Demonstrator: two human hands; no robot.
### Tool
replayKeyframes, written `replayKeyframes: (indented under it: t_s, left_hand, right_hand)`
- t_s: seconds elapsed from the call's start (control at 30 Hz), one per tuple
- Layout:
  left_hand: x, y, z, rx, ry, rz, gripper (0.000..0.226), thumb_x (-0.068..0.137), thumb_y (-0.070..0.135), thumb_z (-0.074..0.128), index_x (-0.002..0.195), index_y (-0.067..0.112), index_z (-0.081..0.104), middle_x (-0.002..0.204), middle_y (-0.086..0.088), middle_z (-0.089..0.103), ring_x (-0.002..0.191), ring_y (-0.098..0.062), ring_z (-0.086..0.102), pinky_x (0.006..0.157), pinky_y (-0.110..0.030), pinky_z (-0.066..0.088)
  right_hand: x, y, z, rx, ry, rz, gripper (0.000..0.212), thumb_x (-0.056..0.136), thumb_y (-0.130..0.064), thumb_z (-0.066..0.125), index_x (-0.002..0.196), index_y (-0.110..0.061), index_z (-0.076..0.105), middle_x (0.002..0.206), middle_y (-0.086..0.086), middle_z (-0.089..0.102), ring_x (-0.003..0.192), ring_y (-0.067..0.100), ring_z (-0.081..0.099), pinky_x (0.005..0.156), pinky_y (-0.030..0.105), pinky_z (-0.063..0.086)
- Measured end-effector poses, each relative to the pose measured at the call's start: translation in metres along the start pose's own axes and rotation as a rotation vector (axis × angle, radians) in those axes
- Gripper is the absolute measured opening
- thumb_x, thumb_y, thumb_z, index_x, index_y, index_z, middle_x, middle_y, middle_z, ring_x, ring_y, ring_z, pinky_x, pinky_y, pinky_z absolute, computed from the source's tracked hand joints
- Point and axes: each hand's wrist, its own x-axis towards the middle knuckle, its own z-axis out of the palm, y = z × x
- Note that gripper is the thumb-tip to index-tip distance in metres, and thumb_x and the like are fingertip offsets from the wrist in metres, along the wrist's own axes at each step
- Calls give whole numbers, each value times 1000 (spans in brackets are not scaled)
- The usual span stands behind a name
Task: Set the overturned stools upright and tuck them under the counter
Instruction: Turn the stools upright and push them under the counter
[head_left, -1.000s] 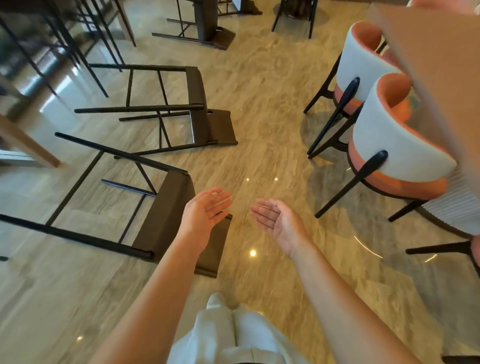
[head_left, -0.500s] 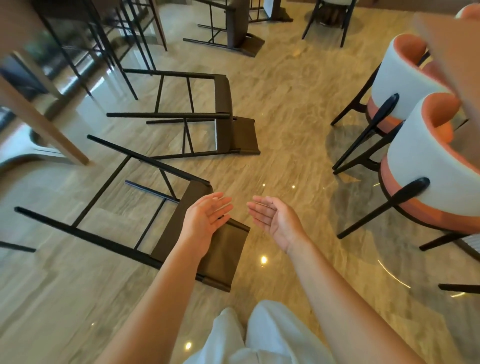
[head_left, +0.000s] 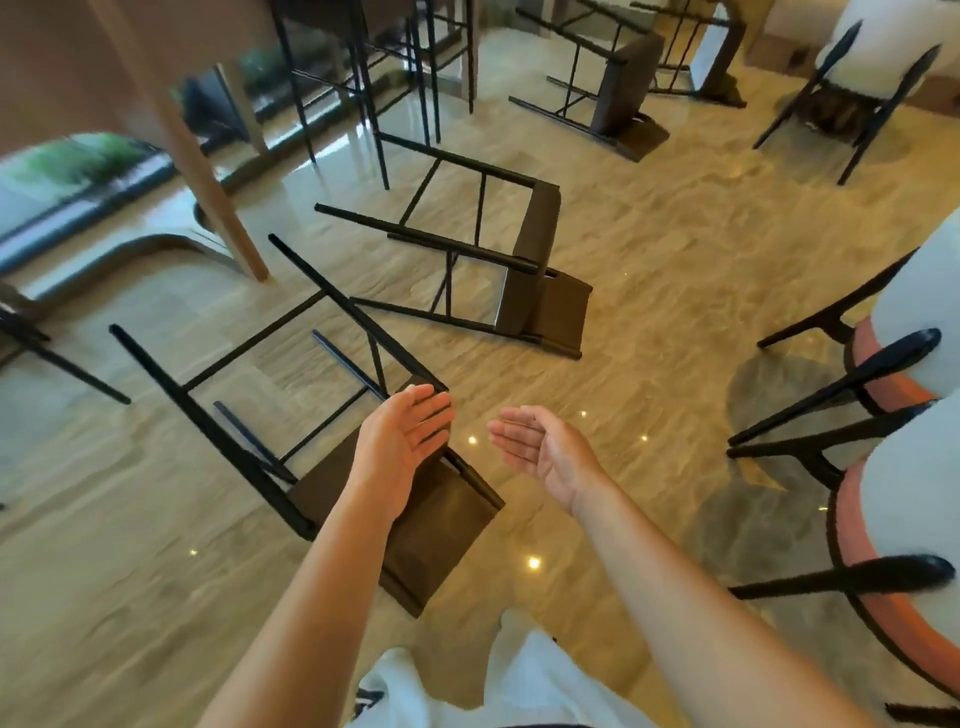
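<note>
Lying sideways, dark brown stool (head_left: 441, 525), black legs

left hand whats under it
The nearest overturned stool: its brown seat lies beneath the left hand. The hand and forearm cover part of the seat; contact cannot be told.

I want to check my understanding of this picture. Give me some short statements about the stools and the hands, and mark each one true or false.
1. The nearest stool lies overturned on the floor. True.
2. The left hand grips a stool leg. False: it is open and holds nothing.
3. The right hand is open and empty. True.
4. The orange and white chairs are overturned. False: they stand upright.
5. Only one stool is overturned. False: a middle stool and a far stool are too.
</note>
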Motion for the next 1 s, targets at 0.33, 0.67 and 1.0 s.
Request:
replayKeyframes:
  t_s: [0.33,0.67,1.0]
  left_hand:
    - [-17,-28,46,-180,257,50,33,100,22,43,128,7,55,117,-10,68,110,-26,64,96,-40,49]
    - [-36,-48,22,-216,358,60,31,99,22,46,125,10,57,115,-9,70,108,-25,66,90,-37,52]
    - [-31,-80,-5,-155,358,17,25,100,22,46,119,13,59,115,-8,70,106,-22,67,89,-36,53]
  right_hand:
    - [24,-34,-30,-233,-177,36,33,100,-31,46,116,-12,67,105,5,75,101,18,70,97,36,52]
    - [23,-11,-19,-219,-240,89,33,99,-30,46,115,-11,68,106,7,74,100,19,70,94,34,53]
    - [39,19,-13,-209,-218,122,32,98,-29,47,115,-10,68,104,8,74,99,19,71,92,34,54]
